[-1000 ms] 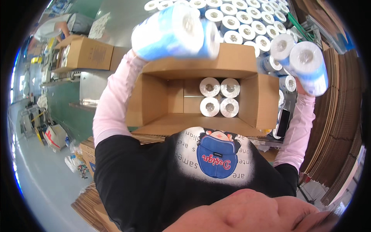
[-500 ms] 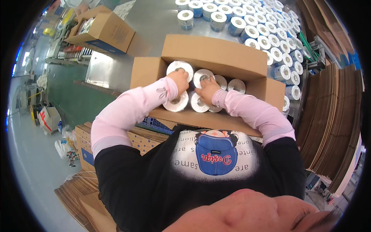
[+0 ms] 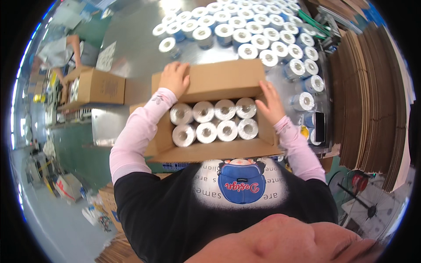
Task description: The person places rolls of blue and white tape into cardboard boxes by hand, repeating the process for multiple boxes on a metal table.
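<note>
In front of me stands an open cardboard box holding two rows of white film-wrapped rolls, their round ends facing up. My left hand is at the left corner of the far flap, its fingers over the top edge and its thumb on the near side. At that flap's right end, my right hand rests against the cardboard with fingers stretched and thumb apart. No roll is in either hand.
Many blue-and-white rolls stand on the metal table beyond the box. At the right are stacked flat cartons and a black phone-like object. Another person stands by a second open box at far left.
Both hands have left the rolls inside the box and moved out to the far flap's two ends. The rolls now stand in two even rows. The view has shifted, and another person shows at left.
</note>
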A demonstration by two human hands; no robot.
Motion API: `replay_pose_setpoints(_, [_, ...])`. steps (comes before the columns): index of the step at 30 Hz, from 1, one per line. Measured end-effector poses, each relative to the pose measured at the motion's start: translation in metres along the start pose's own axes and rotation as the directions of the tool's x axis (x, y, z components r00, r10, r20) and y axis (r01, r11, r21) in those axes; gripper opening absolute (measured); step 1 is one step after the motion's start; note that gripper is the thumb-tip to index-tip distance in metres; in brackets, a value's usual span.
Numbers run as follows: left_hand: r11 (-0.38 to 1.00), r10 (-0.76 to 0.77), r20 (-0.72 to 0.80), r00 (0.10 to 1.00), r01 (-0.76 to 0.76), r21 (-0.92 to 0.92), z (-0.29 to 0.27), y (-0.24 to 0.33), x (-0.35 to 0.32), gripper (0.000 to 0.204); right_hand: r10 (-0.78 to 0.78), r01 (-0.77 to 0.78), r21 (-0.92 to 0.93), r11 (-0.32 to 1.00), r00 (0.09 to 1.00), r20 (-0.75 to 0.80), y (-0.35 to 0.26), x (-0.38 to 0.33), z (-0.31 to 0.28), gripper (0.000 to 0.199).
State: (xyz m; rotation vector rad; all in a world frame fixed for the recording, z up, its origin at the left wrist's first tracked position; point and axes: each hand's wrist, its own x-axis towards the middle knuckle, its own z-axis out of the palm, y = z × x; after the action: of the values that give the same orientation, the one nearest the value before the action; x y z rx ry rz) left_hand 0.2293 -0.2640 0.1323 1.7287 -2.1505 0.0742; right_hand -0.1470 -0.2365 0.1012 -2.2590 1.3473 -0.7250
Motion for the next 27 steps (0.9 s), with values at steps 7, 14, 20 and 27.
replay_pose_setpoints(7, [0.990, 0.043, 0.726, 0.686, 0.066, -0.122, 0.162, 0.041, 0.077, 0.046, 0.351, -0.385, -0.054, 0.921, 0.883, -0.312, 0.116, -0.010, -0.012, 0.043])
replay_pose_setpoints(14, [0.953, -0.098, 0.438, 0.894, -0.043, 0.301, 0.266, 0.100, 0.211, 0.067, 0.780, -0.586, -0.558, 0.588, 0.593, 0.200, 0.286, -0.024, -0.056, 0.042])
replay_pose_setpoints(20, [0.985, -0.120, 0.719, 0.685, -0.008, 0.172, 0.260, 0.089, 0.243, 0.059, 0.491, -0.307, -0.480, 0.822, 0.810, 0.321, 0.271, 0.037, -0.075, 0.019])
replay_pose_setpoints(27, [0.912, -0.275, 0.620, 0.735, -0.004, 0.410, 0.265, 0.103, 0.212, 0.033, 0.396, -0.201, -0.642, 0.740, 0.901, 0.174, 0.258, 0.071, -0.019, 0.052])
